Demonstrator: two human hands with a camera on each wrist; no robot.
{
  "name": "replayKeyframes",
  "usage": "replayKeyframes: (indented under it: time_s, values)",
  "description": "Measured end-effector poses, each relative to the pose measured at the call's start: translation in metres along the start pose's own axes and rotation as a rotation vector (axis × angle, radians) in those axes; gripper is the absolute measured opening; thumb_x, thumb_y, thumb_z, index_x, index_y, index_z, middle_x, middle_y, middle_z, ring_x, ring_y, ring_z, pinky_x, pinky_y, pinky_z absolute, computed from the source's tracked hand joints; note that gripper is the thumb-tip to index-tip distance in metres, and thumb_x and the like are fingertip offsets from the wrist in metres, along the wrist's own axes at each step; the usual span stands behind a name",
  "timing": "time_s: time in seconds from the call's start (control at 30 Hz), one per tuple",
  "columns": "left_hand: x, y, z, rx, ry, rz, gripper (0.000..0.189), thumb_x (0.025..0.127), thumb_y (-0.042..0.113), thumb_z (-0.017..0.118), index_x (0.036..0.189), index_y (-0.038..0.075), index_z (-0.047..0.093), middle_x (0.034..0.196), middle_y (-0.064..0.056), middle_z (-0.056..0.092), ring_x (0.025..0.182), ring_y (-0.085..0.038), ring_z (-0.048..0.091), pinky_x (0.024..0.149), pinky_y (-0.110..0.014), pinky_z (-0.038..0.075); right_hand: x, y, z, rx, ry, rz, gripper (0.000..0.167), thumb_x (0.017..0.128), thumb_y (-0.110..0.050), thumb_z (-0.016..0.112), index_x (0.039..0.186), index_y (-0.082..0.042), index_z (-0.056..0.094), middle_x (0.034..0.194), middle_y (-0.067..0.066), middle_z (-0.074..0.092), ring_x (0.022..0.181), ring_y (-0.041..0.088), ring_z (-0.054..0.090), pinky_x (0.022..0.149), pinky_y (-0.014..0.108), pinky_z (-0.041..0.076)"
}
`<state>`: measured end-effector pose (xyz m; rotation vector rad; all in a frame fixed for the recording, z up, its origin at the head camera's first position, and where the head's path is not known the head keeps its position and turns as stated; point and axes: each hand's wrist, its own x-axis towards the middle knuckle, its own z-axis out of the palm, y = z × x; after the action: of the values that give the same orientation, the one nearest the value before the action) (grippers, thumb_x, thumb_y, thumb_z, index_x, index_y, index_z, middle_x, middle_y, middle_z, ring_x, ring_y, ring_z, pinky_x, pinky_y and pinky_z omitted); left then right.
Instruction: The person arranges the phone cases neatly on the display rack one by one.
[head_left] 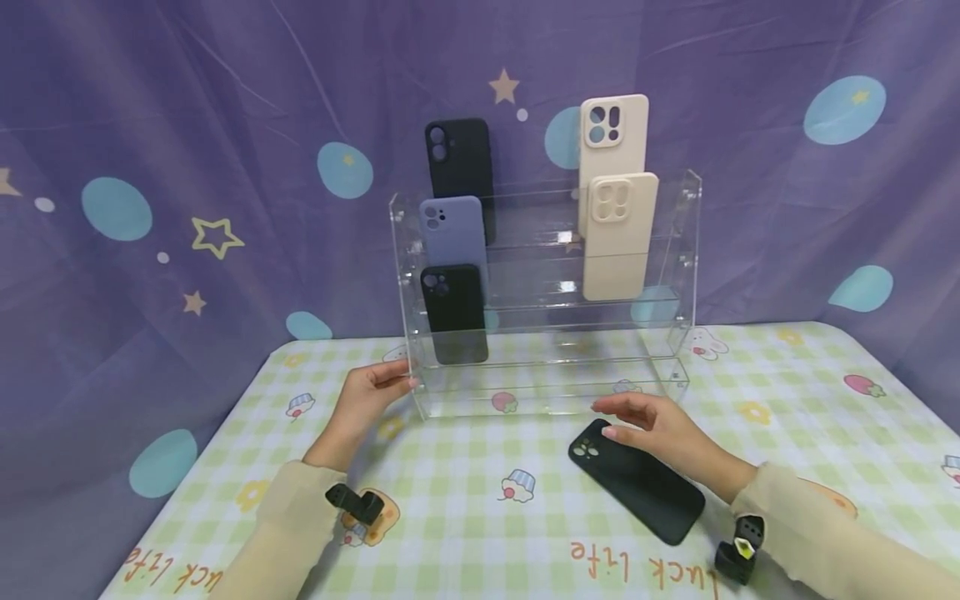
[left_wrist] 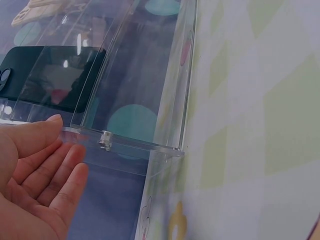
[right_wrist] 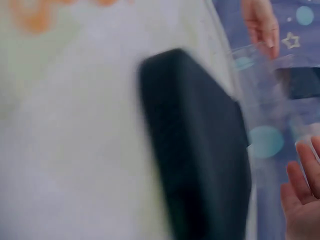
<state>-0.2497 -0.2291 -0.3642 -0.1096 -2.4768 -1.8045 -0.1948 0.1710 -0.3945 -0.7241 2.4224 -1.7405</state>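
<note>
A clear acrylic display rack (head_left: 525, 375) with stepped shelves stands on the table. My left hand (head_left: 369, 396) is at its left side panel, fingers extended and thumb by the panel's edge; in the left wrist view, the hand (left_wrist: 45, 175) shows its palm, and whether it presses the panel I cannot tell. A black phone case (head_left: 637, 483) lies slantwise on the cloth before the rack, camera cutouts toward the rack. Above its upper end, my right hand (head_left: 660, 425) hovers with fingers loosely extended, holding nothing. Blurred in the right wrist view, the case (right_wrist: 200, 150) appears apart from the hand (right_wrist: 305, 200).
On the rack's left stand a black case (head_left: 459, 158), a lavender case (head_left: 453, 233) and another black case (head_left: 453, 312). Two cream cases (head_left: 633, 137) overlap on the right. A checked tablecloth (head_left: 450, 542) covers the table; a purple patterned curtain (head_left: 247, 125) hangs behind.
</note>
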Motion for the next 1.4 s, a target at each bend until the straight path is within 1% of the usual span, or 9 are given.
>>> replayKeyframes:
  time_s: [0.17, 0.4, 0.53, 0.67, 0.77, 0.9, 1.03, 1.17, 1.4]
  values:
    - [-0.001, 0.001, 0.0, -0.012, 0.003, -0.005, 0.04, 0.085, 0.003, 0.068, 0.121, -0.011, 0.057, 0.118, -0.024, 0.061, 0.081, 0.006, 0.061, 0.076, -0.012, 0.049, -0.005, 0.014, -0.002, -0.036, -0.032, 0.072, 0.042, 0.086, -0.015, 0.069, 0.124, 0.001, 0.057, 0.128, 0.017, 0.056, 0.118, 0.004, 0.05, 0.105, 0.042, 0.035]
    - [-0.001, 0.002, 0.001, -0.014, -0.001, -0.014, 0.041, 0.086, 0.002, 0.067, 0.123, -0.011, 0.056, 0.121, -0.025, 0.059, 0.08, 0.008, 0.06, 0.076, -0.011, 0.049, -0.003, 0.023, 0.0, -0.07, -0.059, 0.119, 0.06, 0.082, -0.02, 0.074, 0.13, 0.005, 0.05, 0.133, 0.021, 0.052, 0.125, 0.038, 0.045, 0.103, 0.049, 0.036]
    - [-0.001, -0.002, 0.0, -0.016, -0.01, 0.015, 0.042, 0.085, 0.006, 0.069, 0.122, -0.01, 0.057, 0.12, -0.023, 0.06, 0.082, 0.005, 0.061, 0.076, -0.012, 0.049, -0.002, 0.027, 0.001, -0.087, -0.083, 0.129, 0.066, 0.08, -0.023, 0.076, 0.133, 0.004, 0.048, 0.134, 0.02, 0.051, 0.123, 0.037, 0.047, 0.1, 0.039, 0.042]
    - [-0.003, -0.005, -0.001, -0.078, -0.021, 0.106, 0.041, 0.081, 0.015, 0.075, 0.115, -0.006, 0.064, 0.109, -0.014, 0.068, 0.084, -0.002, 0.064, 0.074, -0.014, 0.051, 0.0, 0.03, 0.002, -0.12, -0.121, 0.115, 0.072, 0.078, -0.025, 0.078, 0.136, 0.001, 0.046, 0.135, 0.018, 0.051, 0.123, 0.034, 0.047, 0.096, 0.022, 0.042]
    - [-0.004, -0.005, -0.002, -0.094, -0.03, 0.129, 0.043, 0.08, 0.019, 0.077, 0.113, -0.004, 0.066, 0.106, -0.011, 0.07, 0.085, -0.004, 0.064, 0.074, -0.014, 0.051, 0.0, 0.032, 0.002, -0.143, -0.153, 0.114, 0.077, 0.076, -0.027, 0.079, 0.138, -0.001, 0.043, 0.138, 0.017, 0.048, 0.125, 0.034, 0.046, 0.094, 0.019, 0.041]
    - [-0.003, -0.002, -0.001, -0.037, -0.025, 0.058, 0.044, 0.083, 0.014, 0.072, 0.12, -0.008, 0.06, 0.116, -0.02, 0.063, 0.085, 0.001, 0.062, 0.076, -0.013, 0.05, -0.001, 0.033, 0.002, -0.208, -0.187, 0.085, 0.085, 0.074, -0.033, 0.081, 0.141, -0.002, 0.04, 0.142, 0.018, 0.044, 0.124, 0.034, 0.045, 0.093, 0.023, 0.042]
    - [-0.001, 0.002, 0.0, -0.008, -0.016, -0.001, 0.042, 0.086, 0.006, 0.068, 0.123, -0.009, 0.056, 0.123, -0.025, 0.057, 0.082, 0.006, 0.059, 0.076, -0.011, 0.048, -0.003, 0.03, 0.004, -0.327, -0.204, 0.045, 0.094, 0.071, -0.043, 0.08, 0.144, -0.005, 0.036, 0.145, 0.018, 0.039, 0.128, 0.036, 0.041, 0.099, 0.041, 0.04]
    - [-0.002, 0.004, 0.0, -0.007, 0.0, -0.004, 0.04, 0.085, 0.003, 0.068, 0.122, -0.01, 0.057, 0.121, -0.024, 0.059, 0.08, 0.007, 0.059, 0.075, -0.01, 0.048, -0.003, 0.024, 0.006, -0.376, -0.21, 0.027, 0.099, 0.069, -0.049, 0.079, 0.145, -0.004, 0.034, 0.146, 0.02, 0.036, 0.132, 0.041, 0.033, 0.101, 0.058, 0.033]
    - [-0.001, 0.002, 0.0, 0.0, -0.007, 0.005, 0.039, 0.085, 0.003, 0.068, 0.121, -0.011, 0.058, 0.119, -0.025, 0.06, 0.08, 0.006, 0.06, 0.075, -0.012, 0.049, -0.004, 0.017, 0.008, -0.452, -0.201, -0.007, 0.1, 0.068, -0.05, 0.079, 0.143, 0.0, 0.035, 0.144, 0.023, 0.038, 0.131, 0.043, 0.034, 0.101, 0.058, 0.033]
